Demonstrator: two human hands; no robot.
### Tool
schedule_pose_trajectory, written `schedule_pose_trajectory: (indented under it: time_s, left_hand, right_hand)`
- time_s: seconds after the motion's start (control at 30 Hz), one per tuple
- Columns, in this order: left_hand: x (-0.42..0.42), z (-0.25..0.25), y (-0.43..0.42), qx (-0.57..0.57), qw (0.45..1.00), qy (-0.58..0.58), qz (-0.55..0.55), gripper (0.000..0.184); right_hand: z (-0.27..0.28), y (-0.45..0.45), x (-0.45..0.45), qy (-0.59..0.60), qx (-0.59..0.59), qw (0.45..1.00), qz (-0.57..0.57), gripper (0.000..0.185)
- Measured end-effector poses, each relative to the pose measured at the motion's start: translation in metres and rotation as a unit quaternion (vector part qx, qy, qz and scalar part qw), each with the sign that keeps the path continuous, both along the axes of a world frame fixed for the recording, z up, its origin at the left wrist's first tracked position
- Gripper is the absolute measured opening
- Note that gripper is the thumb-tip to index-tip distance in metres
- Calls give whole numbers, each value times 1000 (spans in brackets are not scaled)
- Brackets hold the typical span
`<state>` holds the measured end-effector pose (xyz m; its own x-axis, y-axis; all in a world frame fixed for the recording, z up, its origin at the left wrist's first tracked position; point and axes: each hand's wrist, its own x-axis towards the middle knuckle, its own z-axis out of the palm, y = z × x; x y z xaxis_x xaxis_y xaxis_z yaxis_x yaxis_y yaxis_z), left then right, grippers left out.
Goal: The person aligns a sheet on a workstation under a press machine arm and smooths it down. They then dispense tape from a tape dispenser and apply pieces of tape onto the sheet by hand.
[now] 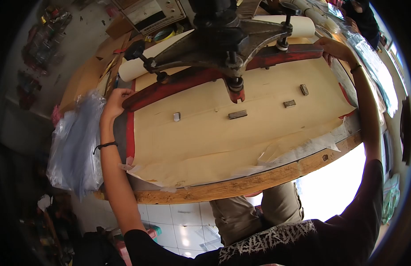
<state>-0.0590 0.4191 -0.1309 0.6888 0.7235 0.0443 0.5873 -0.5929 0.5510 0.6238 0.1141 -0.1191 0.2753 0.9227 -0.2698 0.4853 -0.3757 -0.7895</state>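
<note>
Left hand and right hand hold red bar by its ends — cream sheet spread, blocks set on it — what's left unclear.

The upper edge cuts off the press, which hides parts of the red bar and paper roll. The heap at far left is too blurred to make out.

Long, worn red bar, slanting across cream sheet.
</note>
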Motion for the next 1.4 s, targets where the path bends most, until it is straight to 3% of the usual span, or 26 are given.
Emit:
schedule_pose_trajectory:
  time_s: [0.2,1.07,1.4]
  left_hand:
    - [-4,-6,10,-15,999,-21,-23,24]
    - [4,3,-1,-78,995,-13,55,17]
    - [1,0,4,-62,997,-7,47,27]
  right_hand:
    - [1,5,2,0,-23,1000,15,32]
    - [4,6,-5,-1,-13,997,79,48]
    - [2,4,-10,-25,4,999,29,49]
